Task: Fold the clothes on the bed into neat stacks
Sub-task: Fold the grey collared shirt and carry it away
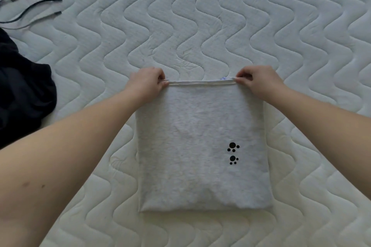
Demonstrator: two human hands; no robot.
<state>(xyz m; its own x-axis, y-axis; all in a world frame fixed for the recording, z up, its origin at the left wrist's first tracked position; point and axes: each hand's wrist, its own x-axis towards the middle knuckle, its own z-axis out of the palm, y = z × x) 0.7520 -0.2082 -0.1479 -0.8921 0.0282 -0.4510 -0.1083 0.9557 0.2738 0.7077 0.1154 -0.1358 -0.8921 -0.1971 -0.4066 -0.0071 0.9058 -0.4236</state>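
Note:
A light grey garment [200, 146] lies folded into a rectangle on the white quilted bed [200, 26], with two small black paw prints near its right side. My left hand [147, 83] pinches the far left corner of its hemmed top edge. At the far right corner, my right hand [257, 82] pinches the same edge. A small bit of blue fabric peeks out beside the right hand's fingers.
A dark navy garment [22, 94] lies crumpled at the left edge of the bed. Dark cords or straps with small clasps [26, 6] lie at the top left. The quilted mattress stretches beyond and to the right of the grey garment.

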